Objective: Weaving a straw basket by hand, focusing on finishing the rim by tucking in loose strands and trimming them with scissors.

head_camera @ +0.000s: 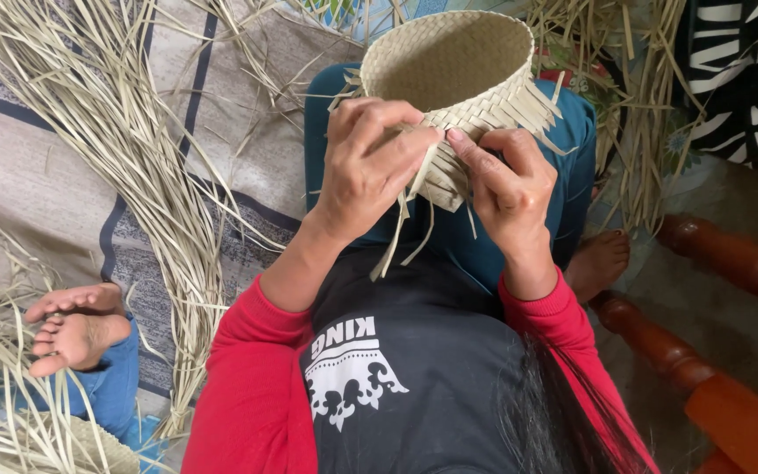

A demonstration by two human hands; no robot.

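Basket [449, 66], woven from pale leaf strips, lies tilted on the lap, open mouth up. Left hand [366, 167] has its grip closed on loose strip ends [436, 180] at the basket's lower edge; right hand [506, 180] pinches the same strip ends just beside it. Dried strips [125, 132] lie scattered on the mat [37, 189].

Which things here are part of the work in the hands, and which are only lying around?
In the work: woven basket; its loose strip ends; left hand; right hand.

Lying around: pale strips on the mat; orange wooden furniture; black-and-white striped cloth.
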